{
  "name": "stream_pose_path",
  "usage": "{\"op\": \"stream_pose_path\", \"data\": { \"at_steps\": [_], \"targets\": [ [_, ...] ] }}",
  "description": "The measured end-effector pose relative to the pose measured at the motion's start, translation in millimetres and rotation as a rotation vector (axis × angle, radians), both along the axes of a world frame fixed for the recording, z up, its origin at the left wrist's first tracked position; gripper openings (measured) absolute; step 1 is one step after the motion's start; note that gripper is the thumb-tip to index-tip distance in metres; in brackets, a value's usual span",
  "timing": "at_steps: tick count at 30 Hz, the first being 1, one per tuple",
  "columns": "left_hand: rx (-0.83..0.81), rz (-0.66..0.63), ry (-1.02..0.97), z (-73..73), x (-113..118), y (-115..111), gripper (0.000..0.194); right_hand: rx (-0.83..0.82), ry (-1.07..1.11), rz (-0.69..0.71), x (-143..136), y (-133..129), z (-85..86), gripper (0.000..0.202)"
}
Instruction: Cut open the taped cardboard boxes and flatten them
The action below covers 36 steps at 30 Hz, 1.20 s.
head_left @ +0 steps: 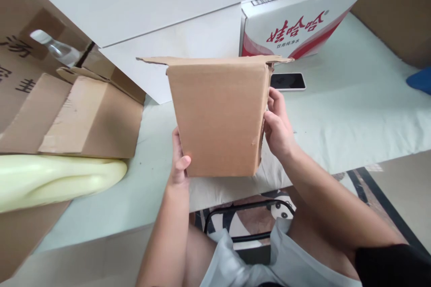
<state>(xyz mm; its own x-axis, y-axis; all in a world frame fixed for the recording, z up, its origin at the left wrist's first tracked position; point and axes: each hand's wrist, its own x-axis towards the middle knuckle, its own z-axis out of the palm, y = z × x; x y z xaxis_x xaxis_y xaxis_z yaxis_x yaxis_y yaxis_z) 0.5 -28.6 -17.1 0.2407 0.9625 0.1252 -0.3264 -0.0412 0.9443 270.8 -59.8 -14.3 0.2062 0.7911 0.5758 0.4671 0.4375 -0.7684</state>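
Note:
A brown cardboard box (217, 119) is held up in front of me, its broad plain side facing me. Flaps stick out to both sides along its upper edge. My left hand (179, 163) grips the lower left edge, with the thumb on the front face. On the right edge, my right hand (279, 121) holds the box with bent fingers, partly hidden behind it. The inside of the box does not show. Just beyond my right hand a smartphone (289, 81) with a dark screen lies on the cloth.
A pale green cloth (353, 112) covers the table. On the left are opened cardboard boxes (111, 121), a clear bottle (60, 49) and a glossy pale yellow object (60, 179). White boxes (175, 4) and a red-and-white water carton (296, 27) stand behind. Something blue (420, 81) shows far right.

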Motion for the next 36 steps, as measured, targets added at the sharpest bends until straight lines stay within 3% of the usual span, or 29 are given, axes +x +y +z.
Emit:
{"op": "stream_pose_path", "data": {
  "at_steps": [7, 13, 17, 20, 23, 26, 32, 36],
  "targets": [
    [-0.157, -0.059, -0.027, 10.9, 4.2, -2.2, 0.07, -0.179, 0.21, 0.038, -6.5, -4.9, 11.7, 0.046],
    [-0.237, 0.058, -0.044, 9.7, 9.1, -1.1, 0.067, -0.311, 0.239, -0.058, -5.0, -7.1, 15.2, 0.036],
    [-0.188, 0.185, -0.017, 7.5, 10.7, 4.7, 0.069, -0.355, 0.281, -0.193, -1.5, -5.9, 16.0, 0.023],
    [-0.133, 0.322, 0.052, 8.7, 11.2, 8.6, 0.076, -0.387, 0.308, -0.232, -2.2, -6.4, 19.3, 0.027],
    [-0.15, 0.426, 0.102, 11.6, 11.1, 11.2, 0.075, -0.435, 0.391, -0.139, -5.1, -7.4, 23.7, 0.026],
    [-0.244, 0.437, 0.126, 14.6, 10.6, 12.5, 0.067, -0.43, 0.504, -0.011, -8.0, -7.9, 26.4, 0.028],
    [-0.283, 0.559, 0.06, 12.9, 7.1, 17.2, 0.053, -0.387, 0.696, 0.171, -9.1, -9.3, 27.7, 0.028],
    [-0.273, 0.626, -0.045, 6.1, 1.1, 24.5, 0.044, -0.366, 0.533, 0.369, -9.2, -11.7, 30.4, 0.044]
  ]
}}
